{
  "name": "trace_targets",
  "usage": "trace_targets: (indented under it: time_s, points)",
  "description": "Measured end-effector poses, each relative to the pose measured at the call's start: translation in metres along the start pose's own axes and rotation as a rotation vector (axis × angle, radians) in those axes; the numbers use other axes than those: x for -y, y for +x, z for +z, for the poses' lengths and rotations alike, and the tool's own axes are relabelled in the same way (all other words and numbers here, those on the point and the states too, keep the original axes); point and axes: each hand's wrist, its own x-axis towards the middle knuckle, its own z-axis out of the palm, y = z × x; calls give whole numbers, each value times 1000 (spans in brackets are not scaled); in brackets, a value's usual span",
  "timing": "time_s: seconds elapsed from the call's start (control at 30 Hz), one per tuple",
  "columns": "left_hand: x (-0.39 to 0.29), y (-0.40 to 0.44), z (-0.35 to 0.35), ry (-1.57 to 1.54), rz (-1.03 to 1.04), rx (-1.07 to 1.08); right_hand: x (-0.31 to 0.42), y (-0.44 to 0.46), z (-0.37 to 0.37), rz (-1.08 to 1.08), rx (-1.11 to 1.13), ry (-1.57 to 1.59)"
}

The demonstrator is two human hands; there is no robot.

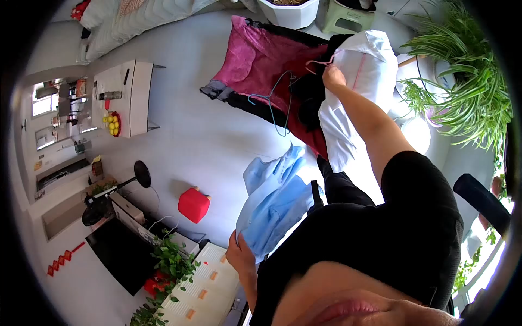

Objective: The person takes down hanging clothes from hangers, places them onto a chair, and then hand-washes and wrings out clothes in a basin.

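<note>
My right hand (334,77) is closed on a pink hanger (321,63), beside a white garment (375,65) that drapes down along my forearm. My left hand (240,252), lower in the view, pinches the edge of a light blue shirt (277,201), which hangs in loose folds. Between the hands and farther forward, a blue hanger (268,98) rests over a dark red and pink cloth surface (255,57) with black edges. Black fabric (311,103) lies near the white garment.
A red stool (194,205) stands on the floor at the left. Beyond it are a white table (138,98) with fruit and a black fan (142,174). Leafy plants (462,81) fill the right side, and a white planter (291,13) stands at the top. A white cabinet (209,288) is below.
</note>
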Motion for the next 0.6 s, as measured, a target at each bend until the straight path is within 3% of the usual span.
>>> trace_targets:
  time_s: [0.03, 0.1, 0.17, 0.33, 0.43, 0.53, 0.6]
  points:
    - [2, 1, 0, -20, 8, 43, -7, 8, 19, 104, -176, 269]
    - [-3, 1, -4, 22, 9, 112, -5, -1, 5, -103, -386, 499]
    - [-2, 0, -4, 66, 16, 181, 12, -33, -52, -114, -397, 632]
    - [29, -11, 6, -202, 201, 66, 7, -104, -122, -145, -425, 1333]
    - [45, -27, 2, -244, 229, 37, -15, -166, -155, -214, -518, 1398]
    - [73, -40, -11, -60, 177, 151, -36, -242, -178, -248, -635, 1168]
    - [101, -46, -15, -116, 270, 75, -44, -298, -192, -340, -647, 1127]
